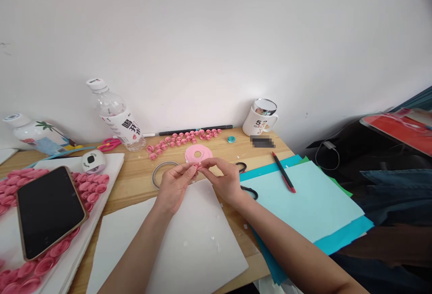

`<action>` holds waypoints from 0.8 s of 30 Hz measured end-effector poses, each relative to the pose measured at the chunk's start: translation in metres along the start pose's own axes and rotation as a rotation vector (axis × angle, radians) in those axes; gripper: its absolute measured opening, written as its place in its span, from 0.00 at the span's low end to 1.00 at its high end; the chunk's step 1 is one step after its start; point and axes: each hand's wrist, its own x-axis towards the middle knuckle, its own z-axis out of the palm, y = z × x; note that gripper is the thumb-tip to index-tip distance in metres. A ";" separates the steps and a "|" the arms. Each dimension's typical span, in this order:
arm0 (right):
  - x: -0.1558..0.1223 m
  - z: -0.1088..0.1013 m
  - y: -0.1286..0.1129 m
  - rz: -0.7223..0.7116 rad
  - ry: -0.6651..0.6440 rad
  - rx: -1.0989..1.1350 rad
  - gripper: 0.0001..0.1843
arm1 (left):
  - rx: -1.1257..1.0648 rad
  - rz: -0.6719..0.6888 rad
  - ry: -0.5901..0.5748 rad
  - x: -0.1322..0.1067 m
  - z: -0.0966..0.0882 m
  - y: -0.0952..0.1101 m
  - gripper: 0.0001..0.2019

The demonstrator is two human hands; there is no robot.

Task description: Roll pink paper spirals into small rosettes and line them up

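My left hand (174, 182) and my right hand (223, 180) meet over the wooden table (135, 181), pinching a small pink paper roll (196, 166) between their fingertips. Just behind the fingers lies a pink paper ring (198, 153) cut in a spiral. A row of several finished pink paper rolls (184, 139) lies further back. Under my wrists sits a white sheet (189, 240).
A phone (49, 211) rests on a white board covered with pink rolls (91, 190) at left. Two bottles (116, 116), a white mug (259, 121), black pen (195, 130), red pen (284, 172), tape ring (162, 170), scissors (248, 190) and blue paper sheets (303, 199) surround the hands.
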 end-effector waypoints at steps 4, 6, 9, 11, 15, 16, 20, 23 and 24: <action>0.003 -0.002 -0.004 0.139 -0.016 0.098 0.04 | 0.102 0.036 0.038 -0.001 -0.001 0.000 0.11; 0.004 -0.002 -0.005 0.133 -0.048 0.105 0.02 | 0.144 0.071 0.035 -0.001 -0.002 0.000 0.11; 0.004 -0.001 -0.004 0.042 -0.062 0.081 0.04 | 0.200 0.124 0.043 -0.001 -0.002 0.000 0.12; 0.002 0.001 -0.002 -0.034 -0.057 0.045 0.06 | 0.229 0.148 0.073 -0.001 -0.002 0.000 0.12; -0.001 0.004 0.000 -0.059 -0.096 0.002 0.09 | 0.265 0.154 0.140 -0.001 0.000 0.000 0.13; -0.001 0.005 0.000 -0.037 -0.110 0.017 0.09 | 0.266 0.148 0.149 -0.001 0.000 0.000 0.14; 0.002 0.003 -0.003 0.167 -0.142 0.186 0.07 | 0.268 0.118 0.175 0.000 0.001 -0.003 0.16; 0.004 0.002 -0.004 0.417 -0.183 0.386 0.08 | 0.259 0.116 0.191 0.000 0.000 -0.005 0.17; 0.005 0.002 -0.004 0.482 -0.191 0.454 0.09 | 0.257 0.119 0.192 0.000 0.000 -0.004 0.17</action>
